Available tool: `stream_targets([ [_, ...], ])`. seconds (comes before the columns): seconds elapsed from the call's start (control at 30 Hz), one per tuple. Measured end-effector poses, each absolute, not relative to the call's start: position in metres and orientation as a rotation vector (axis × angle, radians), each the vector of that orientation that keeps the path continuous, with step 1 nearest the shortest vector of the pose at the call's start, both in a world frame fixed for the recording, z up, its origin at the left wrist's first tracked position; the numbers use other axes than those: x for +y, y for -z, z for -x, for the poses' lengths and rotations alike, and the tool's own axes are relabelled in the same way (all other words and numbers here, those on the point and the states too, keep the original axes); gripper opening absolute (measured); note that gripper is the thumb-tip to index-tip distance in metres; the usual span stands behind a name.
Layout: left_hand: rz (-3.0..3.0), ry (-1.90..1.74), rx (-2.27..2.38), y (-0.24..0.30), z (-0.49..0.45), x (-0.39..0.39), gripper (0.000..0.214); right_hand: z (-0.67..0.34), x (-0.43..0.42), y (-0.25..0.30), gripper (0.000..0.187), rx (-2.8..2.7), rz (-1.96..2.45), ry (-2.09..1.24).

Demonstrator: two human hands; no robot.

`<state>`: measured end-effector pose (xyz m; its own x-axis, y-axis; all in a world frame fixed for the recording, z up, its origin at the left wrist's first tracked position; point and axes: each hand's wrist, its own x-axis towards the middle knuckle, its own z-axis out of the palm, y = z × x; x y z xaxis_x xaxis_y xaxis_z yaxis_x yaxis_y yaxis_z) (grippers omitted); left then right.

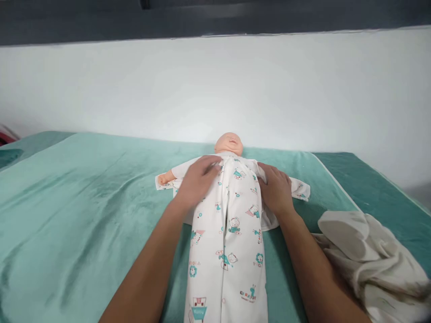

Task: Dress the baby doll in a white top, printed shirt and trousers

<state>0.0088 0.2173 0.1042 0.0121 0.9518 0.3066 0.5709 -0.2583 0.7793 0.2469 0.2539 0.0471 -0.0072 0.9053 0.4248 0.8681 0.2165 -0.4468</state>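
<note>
A baby doll (229, 143) lies on its back with its head toward the wall. White baby pants (232, 233), printed with small bears, lie along its front from the chest toward me. Beneath is a printed white baby shirt (301, 188), its sleeves spread to both sides. The doll's bare hand (166, 177) shows at the left sleeve. My left hand (200, 178) is closed on the pants' upper left edge, its fingertips slightly blurred. At the upper right edge, the fingers of my right hand (276, 188) are closed on the cloth. The doll's legs are not visible.
A crumpled off-white cloth (373, 260) lies at the right, close to my right forearm. Green blankets (84, 215) cover the bed surface, with folds at the left. A white wall (134, 89) rises behind the doll's head. Something red (6, 134) shows at the far left.
</note>
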Motion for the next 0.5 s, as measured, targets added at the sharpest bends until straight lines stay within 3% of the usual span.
stream_targets([
  [0.1, -2.244, -0.914, 1.458, -0.122, -0.039, 0.228, 0.032, -0.253, 0.259, -0.046, 0.053, -1.791, 1.574, -0.154],
  [0.3, -2.669, 0.054, 1.506, -0.140, -0.102, 0.272, 0.031, -0.261, 0.269, -0.041, 0.048, -1.610, 1.451, -0.300],
  [0.5, -2.599, 0.414, 1.532, -0.134, -0.144, 0.293, 0.039, -0.262, 0.269, -0.040, 0.039, -1.641, 1.528, -0.259],
])
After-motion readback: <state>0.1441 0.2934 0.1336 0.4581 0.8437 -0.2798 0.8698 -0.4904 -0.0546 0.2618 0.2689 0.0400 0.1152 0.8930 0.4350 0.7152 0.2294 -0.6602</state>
